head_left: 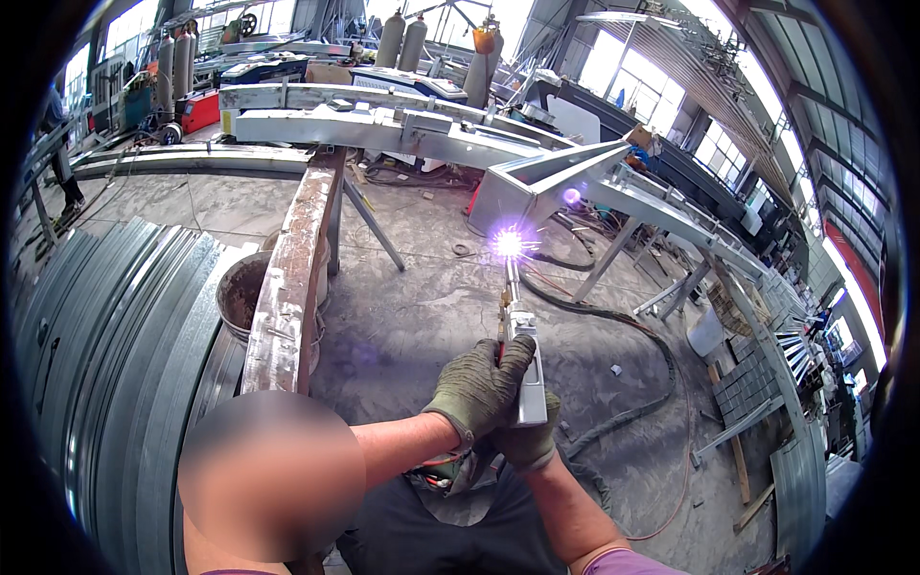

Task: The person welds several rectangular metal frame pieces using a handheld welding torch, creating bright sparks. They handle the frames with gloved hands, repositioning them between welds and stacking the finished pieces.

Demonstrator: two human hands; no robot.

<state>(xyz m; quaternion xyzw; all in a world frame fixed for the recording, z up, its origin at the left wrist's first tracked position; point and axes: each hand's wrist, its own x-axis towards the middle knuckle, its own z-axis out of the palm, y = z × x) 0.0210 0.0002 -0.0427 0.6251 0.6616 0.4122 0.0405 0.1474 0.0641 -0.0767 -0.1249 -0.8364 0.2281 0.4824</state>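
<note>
Both my hands wear dark green work gloves and grip a silver-grey welding gun (pixel 529 379) that points away from me. My left hand (pixel 479 385) wraps around the gun's body from the left. Lower down and partly hidden behind the gun, my right hand (pixel 530 439) closes around its rear part. At the nozzle's tip burns a bright violet-white flash (pixel 508 244) with sparks flying off. The flash meets the lower edge of a boxy galvanized steel beam end (pixel 511 196). Glare hides the exact contact point.
A rusty steel support beam (pixel 290 278) runs along my left, beside a bucket (pixel 241 287) and stacked metal profiles (pixel 125 316). A thick black hose (pixel 661 374) curves over the concrete floor to my right. Long steel beams (pixel 383 134) lie across supports ahead. Gas cylinders (pixel 412 43) stand behind.
</note>
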